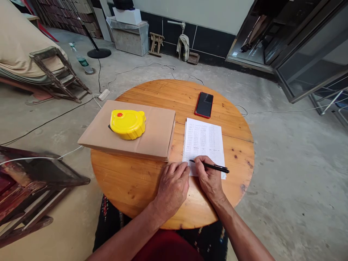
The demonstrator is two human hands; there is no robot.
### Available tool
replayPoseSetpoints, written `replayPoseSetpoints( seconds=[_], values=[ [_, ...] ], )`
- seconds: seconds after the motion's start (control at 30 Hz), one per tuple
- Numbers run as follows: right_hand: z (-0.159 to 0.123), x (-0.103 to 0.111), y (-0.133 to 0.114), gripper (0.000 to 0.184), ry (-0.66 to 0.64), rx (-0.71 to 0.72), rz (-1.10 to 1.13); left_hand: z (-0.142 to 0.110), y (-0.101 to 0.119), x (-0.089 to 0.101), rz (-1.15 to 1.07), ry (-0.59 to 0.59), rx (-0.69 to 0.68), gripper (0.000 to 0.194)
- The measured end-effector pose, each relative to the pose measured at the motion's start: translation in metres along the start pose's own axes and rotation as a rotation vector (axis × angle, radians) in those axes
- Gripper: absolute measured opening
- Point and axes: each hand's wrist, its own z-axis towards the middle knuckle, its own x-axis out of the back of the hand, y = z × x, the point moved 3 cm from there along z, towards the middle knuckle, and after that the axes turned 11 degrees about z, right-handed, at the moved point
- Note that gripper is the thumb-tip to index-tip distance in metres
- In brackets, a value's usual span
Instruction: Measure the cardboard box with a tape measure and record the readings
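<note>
A black pen is gripped in my right hand, its tip touching the lower left of a white sheet of paper. Columns of small handwriting cover much of the sheet, and another sheet's edge shows beneath it. My left hand lies palm down on the wooden table, holding nothing, with its fingertips at the paper's lower left corner. To the left of the paper is a flat cardboard box, and a yellow tape-measure-shaped case with a red button sits on top of it.
The round wooden table also bears a phone in a red case, beyond the paper. On the floor are a plastic bottle, a power strip with cords and a wooden chair. A person's legs show through the doorway at the upper right.
</note>
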Motion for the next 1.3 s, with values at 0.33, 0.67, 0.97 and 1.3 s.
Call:
replayPoseSetpoints(
  seconds=[0.33, 0.67, 0.97, 1.3],
  values=[
    [-0.0015, 0.007, 0.0032, 0.021, 0.062, -0.019, 0.027, 0.0005, 0.0009, 0.0009, 0.003, -0.042, 0.004, 0.032],
    [-0.0016, 0.0043, 0.0004, 0.02, 0.05, -0.021, 0.028, 0.0001, 0.0016, -0.0002, 0.019, -0.049, -0.001, 0.033],
    [-0.0009, 0.0026, 0.002, 0.019, 0.029, -0.012, 0.013, -0.0004, 0.0009, 0.0002, 0.011, -0.042, 0.005, 0.033],
    [0.0004, 0.0023, -0.0009, 0.019, 0.037, 0.017, -0.031, 0.0005, 0.0004, -0.0001, 0.009, -0.052, 0.005, 0.033]
  ],
)
